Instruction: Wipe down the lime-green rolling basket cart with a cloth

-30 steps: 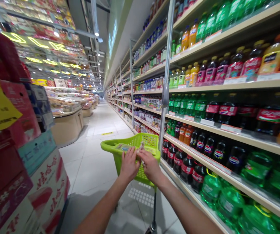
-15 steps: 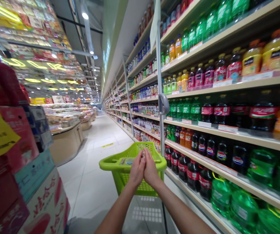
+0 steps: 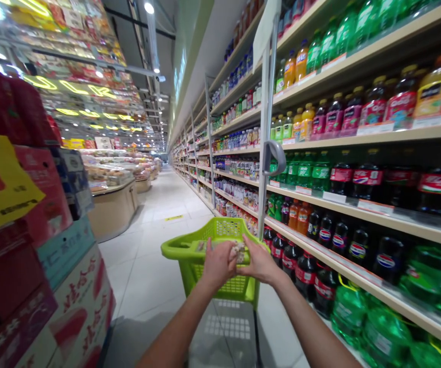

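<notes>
Pale crumpled bundle [image 3: 238, 251] held at the near end of a green cart [image 3: 174, 250]
It is gripped loosely by the curled left hand [image 3: 217, 265], while the right hand [image 3: 262, 261] is cupped wide beside it, apparently for steadying from both sides; its material cannot be told. The cart is moulded in smooth, perforated plastic; bottles [image 3: 372, 110] are ranked labels outward, presumably for easy reading.

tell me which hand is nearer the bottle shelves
Right. The right hand is on the side toward the shelves, apart from them; the left hand is farther off, across the pale item.
</notes>
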